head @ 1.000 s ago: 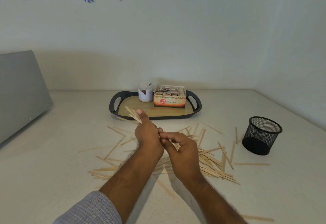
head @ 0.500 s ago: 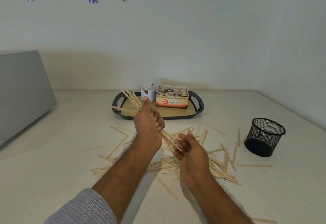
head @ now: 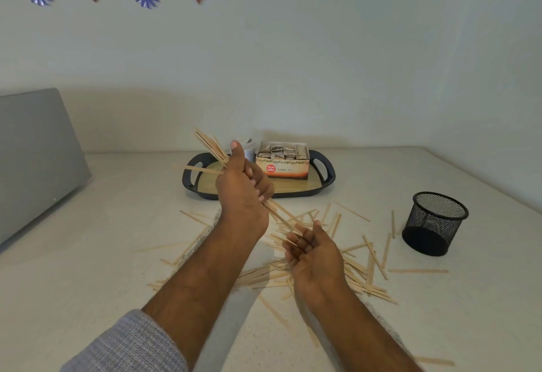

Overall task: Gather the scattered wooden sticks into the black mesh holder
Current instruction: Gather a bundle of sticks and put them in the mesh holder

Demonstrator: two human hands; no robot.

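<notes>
My left hand (head: 243, 192) grips a bundle of wooden sticks (head: 211, 145), raised above the table and slanting down to the right. The bundle's lower ends touch the upturned fingers of my right hand (head: 313, 251), which is held open and grips nothing. Several more wooden sticks (head: 363, 272) lie scattered on the white table under and around both hands. The black mesh holder (head: 435, 222) stands upright at the right, apart from both hands, and I see no sticks in it.
A black tray (head: 327, 172) with a wooden floor stands behind the hands, bearing a ginger tea box (head: 283, 166) and a small white jar (head: 247, 148). A grey slanted panel (head: 32, 154) fills the left side. A wall closes the back.
My left hand has lifted the bundle of sticks off the pile and up toward the tray. My right hand has turned palm up and opened under the bundle's lower ends.
</notes>
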